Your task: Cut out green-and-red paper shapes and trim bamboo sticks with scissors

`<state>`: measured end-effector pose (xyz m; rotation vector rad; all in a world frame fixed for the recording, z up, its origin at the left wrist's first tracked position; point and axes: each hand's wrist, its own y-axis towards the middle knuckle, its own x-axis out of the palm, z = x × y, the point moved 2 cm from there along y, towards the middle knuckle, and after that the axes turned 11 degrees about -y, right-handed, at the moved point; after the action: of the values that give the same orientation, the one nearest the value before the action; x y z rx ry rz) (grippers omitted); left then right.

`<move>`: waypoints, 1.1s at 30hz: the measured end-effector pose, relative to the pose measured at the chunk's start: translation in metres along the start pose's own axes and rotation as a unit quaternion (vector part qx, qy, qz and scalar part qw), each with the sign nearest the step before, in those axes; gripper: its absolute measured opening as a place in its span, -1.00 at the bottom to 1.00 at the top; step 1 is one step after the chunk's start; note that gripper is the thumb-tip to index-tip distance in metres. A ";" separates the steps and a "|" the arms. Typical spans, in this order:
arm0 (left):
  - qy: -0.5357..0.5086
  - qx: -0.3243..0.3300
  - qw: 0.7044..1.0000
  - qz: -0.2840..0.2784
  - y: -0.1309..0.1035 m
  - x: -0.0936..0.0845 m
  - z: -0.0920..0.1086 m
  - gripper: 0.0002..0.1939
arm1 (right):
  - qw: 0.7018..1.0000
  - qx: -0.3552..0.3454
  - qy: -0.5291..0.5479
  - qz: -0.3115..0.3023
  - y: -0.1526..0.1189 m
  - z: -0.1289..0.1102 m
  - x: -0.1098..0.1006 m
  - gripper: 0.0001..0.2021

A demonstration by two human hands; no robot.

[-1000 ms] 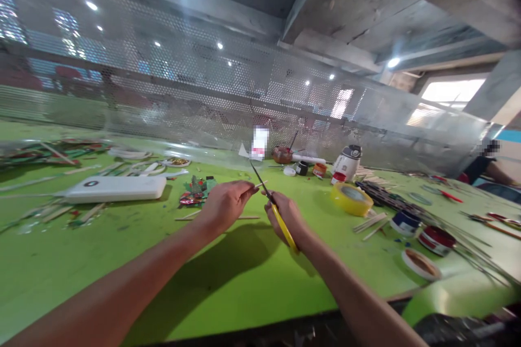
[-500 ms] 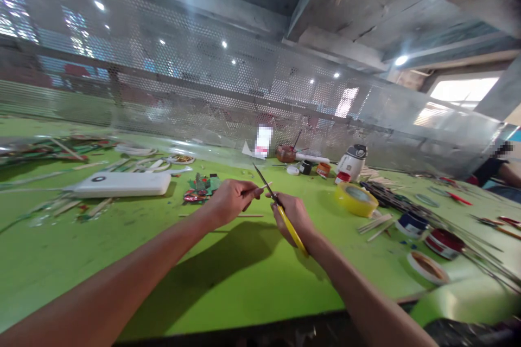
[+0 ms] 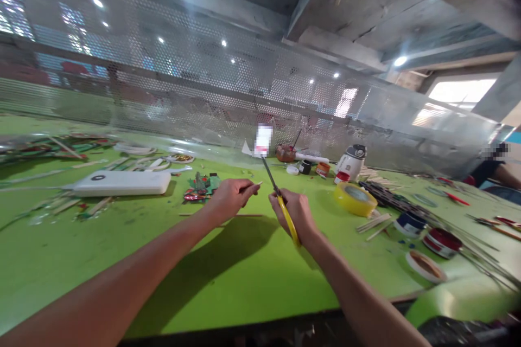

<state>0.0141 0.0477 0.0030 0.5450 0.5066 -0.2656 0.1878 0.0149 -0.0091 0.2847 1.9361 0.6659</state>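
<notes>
My left hand (image 3: 236, 195) is closed in a pinch, with the tip of a small pale stick (image 3: 259, 183) poking out from the fingers. In my right hand (image 3: 296, 210) are yellow-handled scissors (image 3: 288, 218), their dark blades pointing up and away. The blades stand apart from the stick, a little to its right. Below the hands a thin stick (image 3: 249, 215) lies on the green table. Left of my left hand sits a pile of green and red scraps (image 3: 199, 187).
A white power bank (image 3: 124, 183) lies at the left. To the right are yellow tape (image 3: 355, 199), a white bottle (image 3: 351, 162), a blue jar (image 3: 410, 223), a red jar (image 3: 442, 242) and a tape ring (image 3: 425, 267). A person (image 3: 494, 171) is at the far right.
The scissors have moved off the stick and turned more upright, their blades closer together. Less of the stick now shows beyond my left fingers.
</notes>
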 end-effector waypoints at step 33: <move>0.302 0.097 0.945 -0.084 -0.010 0.028 0.001 -0.79 | 0.998 0.058 -0.024 -0.026 0.011 0.029 0.010 -0.66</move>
<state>0.0341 0.0353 -0.0150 0.7800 1.1348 -0.3116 0.2083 0.0379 -0.0201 0.3185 1.9317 0.5102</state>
